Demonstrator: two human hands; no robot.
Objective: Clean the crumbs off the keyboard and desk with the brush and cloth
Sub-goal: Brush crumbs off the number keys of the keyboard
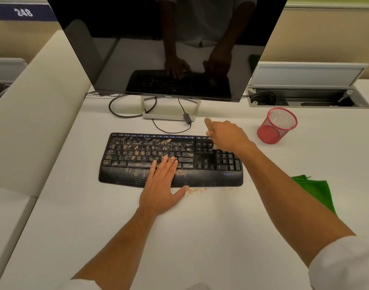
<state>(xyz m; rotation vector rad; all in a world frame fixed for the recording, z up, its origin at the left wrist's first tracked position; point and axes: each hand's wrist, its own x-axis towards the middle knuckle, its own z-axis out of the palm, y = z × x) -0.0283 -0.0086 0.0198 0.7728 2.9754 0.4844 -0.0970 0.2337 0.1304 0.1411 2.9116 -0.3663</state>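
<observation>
Keyboard [171, 158]: black, lying flat on my white desk [200, 237], right in front of the monitor [166, 45].
Crumbs on keys [145, 151]: lots of little tan bits on the left and middle keys and on the wrist rest. The number keys on the right look much cleaner.
Crumbs on desk [197, 191]: a small pile just by the front edge of the keyboard, next to my left thumb.
My left hand [161, 189]: flat, fingers straight. My fingertips press on the keys and my palm lies over the wrist rest.
My right hand [227, 135]: curled tight around the brush [208, 124], over the right end of the keyboard.
Brush: I see the tan wooden handle poking up out of my fist. The bristle end is blurry under my hand, so I think it touches the keys but I can't be sure.
Cloth [314, 190]: green, lying on the desk to the right, partly behind my right arm.
Red cup [277, 126]: a mesh cup standing up on the desk, to the right of my right hand.
</observation>
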